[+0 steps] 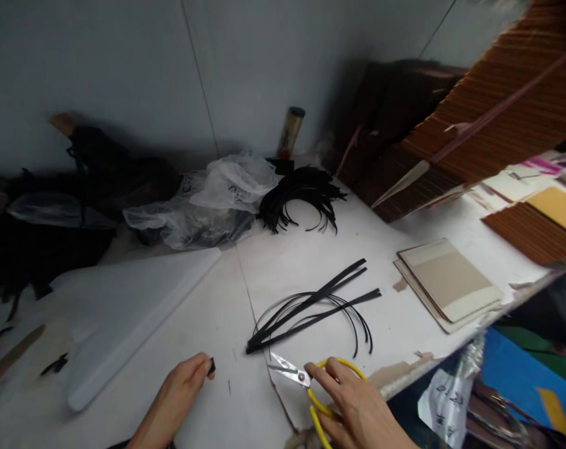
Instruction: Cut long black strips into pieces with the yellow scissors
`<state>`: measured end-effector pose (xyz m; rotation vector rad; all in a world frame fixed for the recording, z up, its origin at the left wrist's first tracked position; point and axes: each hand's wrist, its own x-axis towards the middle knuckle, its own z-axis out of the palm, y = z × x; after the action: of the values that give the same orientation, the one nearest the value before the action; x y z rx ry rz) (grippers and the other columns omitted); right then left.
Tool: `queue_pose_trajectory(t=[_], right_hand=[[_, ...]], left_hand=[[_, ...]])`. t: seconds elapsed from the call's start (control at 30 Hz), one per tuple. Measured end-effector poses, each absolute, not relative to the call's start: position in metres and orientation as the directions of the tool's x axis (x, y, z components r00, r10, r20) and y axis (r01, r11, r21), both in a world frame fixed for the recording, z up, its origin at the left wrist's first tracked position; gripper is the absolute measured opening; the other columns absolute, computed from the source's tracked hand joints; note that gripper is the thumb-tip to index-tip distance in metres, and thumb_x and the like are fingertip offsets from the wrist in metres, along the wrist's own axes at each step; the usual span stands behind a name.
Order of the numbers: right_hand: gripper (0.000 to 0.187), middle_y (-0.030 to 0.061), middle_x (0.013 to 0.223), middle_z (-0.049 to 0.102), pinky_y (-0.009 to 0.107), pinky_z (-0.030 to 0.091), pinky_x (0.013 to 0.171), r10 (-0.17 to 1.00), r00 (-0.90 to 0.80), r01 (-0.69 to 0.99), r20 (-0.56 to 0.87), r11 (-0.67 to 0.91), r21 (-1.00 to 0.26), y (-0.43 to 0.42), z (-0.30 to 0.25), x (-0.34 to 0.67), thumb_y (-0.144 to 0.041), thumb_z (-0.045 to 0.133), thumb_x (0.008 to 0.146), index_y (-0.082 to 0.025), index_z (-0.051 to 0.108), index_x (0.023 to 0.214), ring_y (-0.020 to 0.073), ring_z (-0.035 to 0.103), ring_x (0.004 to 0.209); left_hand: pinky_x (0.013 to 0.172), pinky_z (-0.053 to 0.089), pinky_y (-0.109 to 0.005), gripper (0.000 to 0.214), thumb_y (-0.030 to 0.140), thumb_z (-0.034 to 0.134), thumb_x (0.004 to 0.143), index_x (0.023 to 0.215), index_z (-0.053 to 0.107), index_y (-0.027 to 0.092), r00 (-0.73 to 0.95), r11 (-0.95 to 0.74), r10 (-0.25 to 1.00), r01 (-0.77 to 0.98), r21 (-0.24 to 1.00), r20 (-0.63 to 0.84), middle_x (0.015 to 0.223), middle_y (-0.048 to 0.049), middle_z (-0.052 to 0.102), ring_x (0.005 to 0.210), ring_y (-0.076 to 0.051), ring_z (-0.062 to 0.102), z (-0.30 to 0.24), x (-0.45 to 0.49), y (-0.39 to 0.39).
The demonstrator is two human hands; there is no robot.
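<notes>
My right hand (352, 399) grips a pair of scissors (301, 376) with yellow handles, at the lower middle of the head view. The scissor blades stand apart and point left, just below several black strips (306, 308) and thin black cords lying on the white table. Left of the scissors, my left hand (184, 386) is closed, and a small black piece (212, 366) shows between thumb and fingers. What kind of piece it is I cannot make out. The lower parts of both hands run off the bottom edge.
Behind the strips lie a curved bundle of black strips (301, 193) and clear plastic bags (208, 199). A white translucent sheet (133, 305) is at left. Beige boards (451, 280) rest near the table's right edge. Stacked brown sheets (498, 93) rise at upper right. A can (291, 132) stands by the wall.
</notes>
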<state>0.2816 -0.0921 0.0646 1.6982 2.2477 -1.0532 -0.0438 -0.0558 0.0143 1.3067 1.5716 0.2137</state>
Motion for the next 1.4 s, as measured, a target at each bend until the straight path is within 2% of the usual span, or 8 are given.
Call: queue_pose_trajectory(t=[0.2,0.33,0.47,0.63,0.77,1.0,1.17,1.4], right_hand=[[0.059,0.0113,0.107,0.053,0.046,0.042,0.087,0.783,-0.526,0.847,-0.332,0.443,-0.295,-0.078,0.036,0.313,-0.009,0.050,0.077,-0.024,0.045,0.134,0.0273,0.051,0.097],[0.070,0.0159,0.134,0.040,0.050,0.029,0.103,0.845,-0.520,0.850,-0.126,0.497,-0.177,-0.027,0.037,0.330,-0.009,0.049,0.074,-0.013,0.032,0.141,0.0298,0.037,0.121],[0.084,0.0196,0.133,0.040,0.052,0.021,0.108,0.791,-0.574,0.817,-0.210,0.571,-0.080,0.030,0.026,0.336,-0.016,0.057,0.064,-0.003,0.028,0.141,0.0324,0.034,0.122],[0.040,0.0141,0.105,0.055,0.047,0.039,0.089,0.729,-0.626,0.769,-0.276,0.635,-0.066,0.053,0.008,0.331,-0.004,0.045,0.077,-0.009,0.054,0.116,0.0281,0.051,0.096],[0.028,0.0146,0.100,0.055,0.043,0.043,0.078,0.729,-0.617,0.773,-0.297,0.631,-0.057,0.065,0.011,0.329,-0.001,0.042,0.078,-0.011,0.057,0.099,0.0291,0.052,0.090],[0.034,0.0089,0.086,0.059,0.039,0.044,0.074,0.676,-0.659,0.742,-0.329,0.657,-0.134,0.090,0.017,0.332,-0.016,0.051,0.079,-0.011,0.050,0.113,0.0253,0.056,0.077],[0.042,0.0117,0.103,0.055,0.048,0.038,0.092,0.650,-0.700,0.709,-0.295,0.683,-0.178,0.081,0.021,0.336,-0.028,0.059,0.074,-0.012,0.051,0.112,0.0289,0.051,0.097],[0.029,0.0167,0.100,0.054,0.052,0.038,0.092,0.638,-0.711,0.699,-0.296,0.687,-0.199,0.056,0.006,0.329,-0.001,0.041,0.081,-0.008,0.057,0.104,0.0318,0.051,0.098]], left_hand=[[0.065,0.033,-0.027,0.040,0.054,0.031,0.083,0.069,0.048,0.020,0.098,0.413,0.800,0.624,0.663,-0.591,0.064,0.0014,0.045,0.067,-0.018,0.045,0.012,-0.031,-0.061],[0.068,0.035,-0.025,0.040,0.054,0.031,0.085,0.071,0.047,0.020,0.086,0.434,0.784,0.632,0.642,-0.615,0.068,0.0010,0.050,0.071,-0.018,0.048,0.013,-0.022,-0.063],[0.067,0.035,-0.024,0.041,0.055,0.031,0.086,0.074,0.049,0.020,0.100,0.461,0.741,0.642,0.612,-0.664,0.068,0.0016,0.048,0.071,-0.017,0.048,0.012,-0.016,-0.067],[0.063,0.032,-0.023,0.045,0.060,0.031,0.084,0.072,0.049,0.020,0.020,0.516,0.755,0.600,0.612,-0.656,0.065,0.0030,0.040,0.066,-0.015,0.041,0.024,-0.012,-0.075],[0.063,0.031,-0.023,0.048,0.062,0.030,0.085,0.072,0.049,0.020,-0.024,0.545,0.762,0.562,0.622,-0.647,0.064,0.0034,0.039,0.064,-0.015,0.038,0.039,0.001,-0.079],[0.063,0.031,-0.023,0.049,0.064,0.031,0.085,0.073,0.048,0.020,0.031,0.547,0.763,0.503,0.670,-0.646,0.066,0.0029,0.041,0.065,-0.014,0.036,0.041,0.032,-0.072],[0.059,0.027,-0.023,0.049,0.064,0.032,0.084,0.073,0.049,0.019,0.024,0.567,0.753,0.484,0.667,-0.658,0.061,0.0051,0.031,0.059,-0.013,0.029,0.036,0.031,-0.070],[0.056,0.027,-0.024,0.059,0.076,0.036,0.077,0.070,0.049,0.019,-0.005,0.631,0.717,0.428,0.646,-0.697,0.057,0.0058,0.028,0.058,-0.013,0.029,0.042,0.035,-0.064]])
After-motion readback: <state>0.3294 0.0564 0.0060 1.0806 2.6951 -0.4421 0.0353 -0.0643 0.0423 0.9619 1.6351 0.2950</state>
